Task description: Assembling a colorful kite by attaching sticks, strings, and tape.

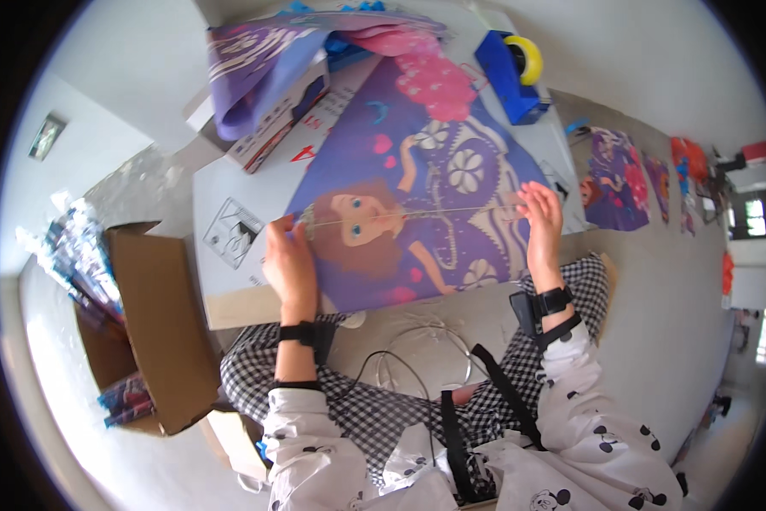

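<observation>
In the head view, at the near left edge of a purple printed sheet (417, 183), the left hand (289, 268) is held above a white printed board (259, 196), its forearm brought up almost straight from the lower edge and its back turned to the camera. Its fingers are curled in, with thumb and forefinger closed to a narrow pinch at the top of the fist. By that pinch one end of a thin pale strand (417, 213) is held; whether thread or narrow tape, it cannot be told.

Toward the sheet's right edge, the right hand (546, 230) is raised level with the left, its forearm slanted in from the lower right and its fingers bent inward. The fingertips are gathered close together, and the strand's other end is held there. Between the two sets of fingers the strand is drawn taut, and the sheet is spread beneath it, its printed figure lying sideways.

Beyond the right fingertips, a blue tape dispenser (506, 81) is set; beyond the left ones, a bunched purple printed cloth (255, 68) is seen. Well left of the left fingers, an open cardboard box (166, 324) is placed.
</observation>
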A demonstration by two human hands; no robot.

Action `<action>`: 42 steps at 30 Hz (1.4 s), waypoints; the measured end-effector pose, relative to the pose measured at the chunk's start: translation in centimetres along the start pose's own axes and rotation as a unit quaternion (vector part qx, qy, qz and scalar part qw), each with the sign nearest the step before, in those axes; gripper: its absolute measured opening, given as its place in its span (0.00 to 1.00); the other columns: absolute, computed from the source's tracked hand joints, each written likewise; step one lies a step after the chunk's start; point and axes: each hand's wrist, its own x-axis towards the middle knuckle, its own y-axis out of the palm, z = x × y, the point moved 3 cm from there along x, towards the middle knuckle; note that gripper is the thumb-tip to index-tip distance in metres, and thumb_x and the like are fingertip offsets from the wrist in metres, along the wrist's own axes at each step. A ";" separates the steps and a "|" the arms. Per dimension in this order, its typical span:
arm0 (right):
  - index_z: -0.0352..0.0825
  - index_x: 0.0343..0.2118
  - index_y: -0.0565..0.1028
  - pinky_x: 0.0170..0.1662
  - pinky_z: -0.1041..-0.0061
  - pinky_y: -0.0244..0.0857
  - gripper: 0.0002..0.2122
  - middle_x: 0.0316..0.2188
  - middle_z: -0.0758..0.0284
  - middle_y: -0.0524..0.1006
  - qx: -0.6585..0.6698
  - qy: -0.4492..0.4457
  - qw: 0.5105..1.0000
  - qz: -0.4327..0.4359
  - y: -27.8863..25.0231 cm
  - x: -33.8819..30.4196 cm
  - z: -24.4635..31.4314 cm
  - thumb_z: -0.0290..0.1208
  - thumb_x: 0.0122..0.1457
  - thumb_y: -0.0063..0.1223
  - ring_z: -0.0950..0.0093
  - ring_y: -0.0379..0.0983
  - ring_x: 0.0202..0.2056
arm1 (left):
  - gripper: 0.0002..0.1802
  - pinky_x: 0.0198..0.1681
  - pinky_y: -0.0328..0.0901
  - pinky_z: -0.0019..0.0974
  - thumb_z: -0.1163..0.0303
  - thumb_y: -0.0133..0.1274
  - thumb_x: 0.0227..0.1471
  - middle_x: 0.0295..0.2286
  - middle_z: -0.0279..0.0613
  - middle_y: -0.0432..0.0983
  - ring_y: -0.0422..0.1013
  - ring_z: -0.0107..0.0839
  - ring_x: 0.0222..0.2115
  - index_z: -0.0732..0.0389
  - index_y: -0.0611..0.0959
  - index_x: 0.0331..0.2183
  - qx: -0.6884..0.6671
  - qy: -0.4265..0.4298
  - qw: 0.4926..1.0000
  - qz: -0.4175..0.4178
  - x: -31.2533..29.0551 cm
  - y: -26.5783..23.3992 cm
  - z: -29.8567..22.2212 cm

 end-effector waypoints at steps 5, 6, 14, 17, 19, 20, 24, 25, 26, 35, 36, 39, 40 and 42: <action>0.32 0.45 0.69 0.45 0.76 0.68 0.11 0.42 0.62 0.75 0.114 0.033 0.960 0.252 15.1 -6.7 2.0 0.29 0.63 0.50 0.73 0.74 0.43 | 0.10 0.28 0.68 0.44 0.69 0.54 0.53 0.31 0.42 0.76 0.74 0.46 0.29 0.59 0.72 0.37 -0.033 0.033 0.999 -0.020 0.1 -0.4 0.1; 0.31 0.45 0.69 0.45 0.77 0.69 0.11 0.41 0.62 0.75 0.136 0.046 0.950 0.277 17.3 -7.7 1.2 0.29 0.62 0.50 0.74 0.74 0.43 | 0.10 0.27 0.68 0.44 0.68 0.54 0.53 0.31 0.42 0.76 0.74 0.46 0.28 0.59 0.72 0.37 -0.035 0.016 0.999 -0.008 0.0 -0.3 0.0; 0.31 0.45 0.68 0.47 0.79 0.67 0.10 0.42 0.64 0.74 0.155 0.070 0.945 0.281 22.1 -9.5 -3.0 0.25 0.62 0.49 0.76 0.73 0.45 | 0.14 0.30 0.68 0.42 0.66 0.58 0.50 0.33 0.42 0.72 0.73 0.45 0.32 0.59 0.72 0.37 0.058 -0.039 0.997 0.023 0.5 -1.5 -1.0; 0.31 0.46 0.68 0.49 0.78 0.67 0.11 0.43 0.64 0.74 0.160 0.107 0.937 0.290 22.5 -9.9 -3.0 0.25 0.62 0.50 0.76 0.73 0.46 | 0.15 0.32 0.66 0.42 0.67 0.59 0.48 0.34 0.43 0.70 0.72 0.43 0.35 0.60 0.72 0.36 0.106 -0.083 0.989 -0.056 1.1 -2.8 0.4; 0.30 0.46 0.68 0.49 0.77 0.67 0.11 0.44 0.63 0.73 0.145 0.100 0.937 0.303 22.5 -9.7 -3.3 0.25 0.62 0.50 0.75 0.72 0.46 | 0.15 0.37 0.66 0.39 0.70 0.59 0.47 0.32 0.45 0.70 0.71 0.42 0.36 0.62 0.72 0.36 0.040 -0.146 0.986 -0.068 1.2 -3.1 1.3; 0.30 0.46 0.68 0.49 0.77 0.67 0.11 0.44 0.63 0.73 0.156 0.090 0.938 0.298 22.6 -9.7 -3.4 0.25 0.62 0.50 0.75 0.72 0.46 | 0.15 0.37 0.66 0.39 0.70 0.59 0.47 0.32 0.45 0.70 0.71 0.42 0.36 0.62 0.72 0.36 0.039 -0.147 0.986 -0.070 1.1 -3.0 1.3; 0.29 0.46 0.68 0.52 0.75 0.66 0.11 0.44 0.60 0.74 0.154 0.074 0.941 0.293 22.5 -9.8 -3.5 0.26 0.62 0.49 0.71 0.72 0.48 | 0.15 0.40 0.67 0.33 0.77 0.52 0.52 0.39 0.46 0.73 0.73 0.34 0.36 0.68 0.70 0.42 -0.362 -0.122 0.919 0.101 -0.1 0.0 -1.0; 0.29 0.46 0.68 0.52 0.75 0.66 0.11 0.44 0.60 0.74 0.156 0.075 0.939 0.296 22.8 -10.0 -3.3 0.26 0.62 0.49 0.71 0.72 0.48 | 0.16 0.43 0.67 0.32 0.77 0.51 0.53 0.42 0.47 0.73 0.73 0.33 0.38 0.69 0.69 0.44 -0.503 -0.161 0.839 0.132 -0.4 1.1 -1.0; 0.29 0.46 0.69 0.52 0.75 0.66 0.11 0.44 0.61 0.74 0.157 0.079 0.938 0.297 23.0 -10.3 -3.1 0.26 0.62 0.49 0.72 0.72 0.48 | 0.16 0.43 0.67 0.32 0.77 0.51 0.53 0.42 0.47 0.73 0.73 0.33 0.38 0.69 0.69 0.44 -0.501 -0.162 0.841 0.129 -0.4 1.1 0.0; 0.30 0.45 0.68 0.49 0.76 0.67 0.11 0.43 0.62 0.73 0.167 0.104 0.933 0.302 19.9 -7.6 -0.7 0.22 0.60 0.50 0.73 0.73 0.46 | 0.21 0.46 0.64 0.38 0.77 0.53 0.50 0.43 0.47 0.69 0.66 0.36 0.46 0.67 0.69 0.47 -0.386 -0.275 0.880 -0.029 1.2 -1.9 4.6; 0.30 0.45 0.69 0.49 0.76 0.67 0.11 0.44 0.62 0.73 0.156 0.076 0.932 0.317 18.8 -6.9 1.2 0.22 0.60 0.50 0.74 0.73 0.46 | 0.21 0.45 0.64 0.39 0.76 0.55 0.50 0.42 0.48 0.69 0.67 0.38 0.44 0.67 0.70 0.46 -0.269 -0.209 0.940 0.005 1.2 -2.3 4.1; 0.30 0.45 0.69 0.48 0.77 0.67 0.11 0.43 0.63 0.73 0.061 -0.019 0.957 0.281 13.4 -1.1 3.9 0.24 0.60 0.52 0.73 0.73 0.46 | 0.23 0.46 0.63 0.45 0.70 0.60 0.47 0.39 0.53 0.69 0.66 0.49 0.42 0.66 0.71 0.44 0.005 -0.044 0.998 0.035 1.0 -3.0 1.7; 0.31 0.44 0.69 0.48 0.78 0.67 0.12 0.43 0.64 0.73 0.009 -0.052 0.973 0.226 11.3 1.5 4.1 0.25 0.59 0.53 0.73 0.72 0.47 | 0.24 0.45 0.64 0.45 0.69 0.61 0.46 0.39 0.54 0.69 0.67 0.50 0.41 0.66 0.71 0.43 0.038 -0.044 0.998 0.037 1.0 -3.4 1.9; 0.32 0.44 0.70 0.50 0.76 0.65 0.12 0.43 0.64 0.74 -0.106 -0.082 0.988 0.083 5.4 8.4 3.8 0.26 0.58 0.54 0.73 0.72 0.47 | 0.24 0.44 0.64 0.45 0.68 0.62 0.45 0.39 0.54 0.69 0.68 0.51 0.41 0.66 0.72 0.43 0.054 -0.038 0.997 0.040 1.4 -3.2 1.0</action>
